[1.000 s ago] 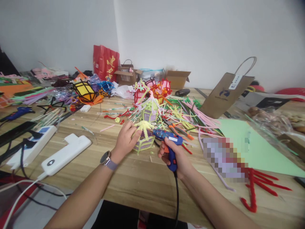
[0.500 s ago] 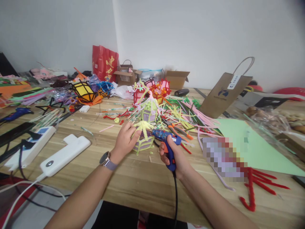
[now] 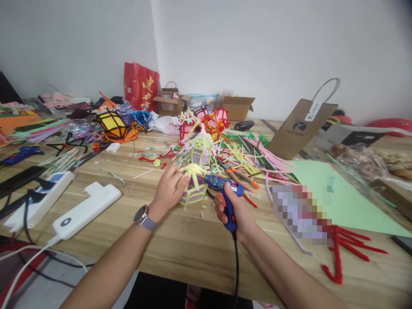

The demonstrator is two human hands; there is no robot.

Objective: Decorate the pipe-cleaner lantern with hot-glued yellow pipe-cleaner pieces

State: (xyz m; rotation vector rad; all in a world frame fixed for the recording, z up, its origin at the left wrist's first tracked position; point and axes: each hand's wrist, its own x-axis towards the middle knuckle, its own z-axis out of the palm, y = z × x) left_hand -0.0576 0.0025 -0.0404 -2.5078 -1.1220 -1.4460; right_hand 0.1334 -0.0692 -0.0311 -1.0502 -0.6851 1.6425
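Observation:
Wrapped round a blue glue gun [image 3: 229,206], my right hand [image 3: 236,210] points its nozzle left at a yellow-green and purple pipe-cleaner lantern [image 3: 193,195]. The nozzle tip is at the lantern's upper right side, beneath the drooping yellow-green top. My left hand [image 3: 169,189], with a watch [image 3: 141,214] on the wrist, grips the lantern's left side by its top. Right behind stands a taller green and lilac lantern [image 3: 200,150]. Pliers with orange handles [image 3: 241,177] lie behind the glue gun.
Loose pipe cleaners [image 3: 247,150] spread behind and to the right. A power bank [image 3: 86,210] and power strip [image 3: 40,199] lie left. At right are a paper bag [image 3: 298,128], a green sheet [image 3: 341,193] and red pipe cleaners [image 3: 337,257]. The glue gun's black cord hangs over the front edge.
The camera view has shifted very slightly. Both hands, the glue gun and the lantern keep nearly the same positions.

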